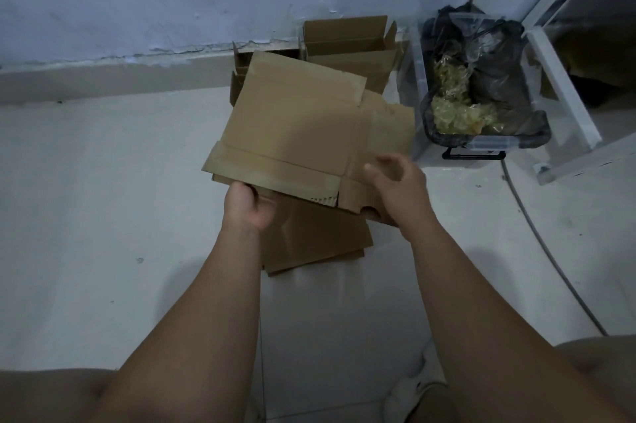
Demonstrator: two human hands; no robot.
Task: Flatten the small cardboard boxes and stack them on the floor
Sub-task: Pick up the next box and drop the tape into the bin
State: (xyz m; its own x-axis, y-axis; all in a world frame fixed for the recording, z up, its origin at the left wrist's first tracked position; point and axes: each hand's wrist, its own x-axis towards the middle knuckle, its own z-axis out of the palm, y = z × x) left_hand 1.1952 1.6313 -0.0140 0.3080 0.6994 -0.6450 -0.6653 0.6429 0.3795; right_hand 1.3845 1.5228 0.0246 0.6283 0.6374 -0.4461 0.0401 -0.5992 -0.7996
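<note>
A flattened brown cardboard box is held above the floor in the middle of the view. My left hand grips its near left edge from below. My right hand hovers at the box's near right flap, fingers curled and apart, and I cannot tell whether it touches. Under the held box a stack of flattened boxes lies on the white tiled floor. Behind, against the wall, stand two unfolded small boxes: one at the back right, and another mostly hidden by the held box.
A clear plastic bin with black bags and crumpled yellowish tape stands at the right. A white metal frame is beyond it. A grey cable runs across the floor on the right. A white slipper sits near my right leg.
</note>
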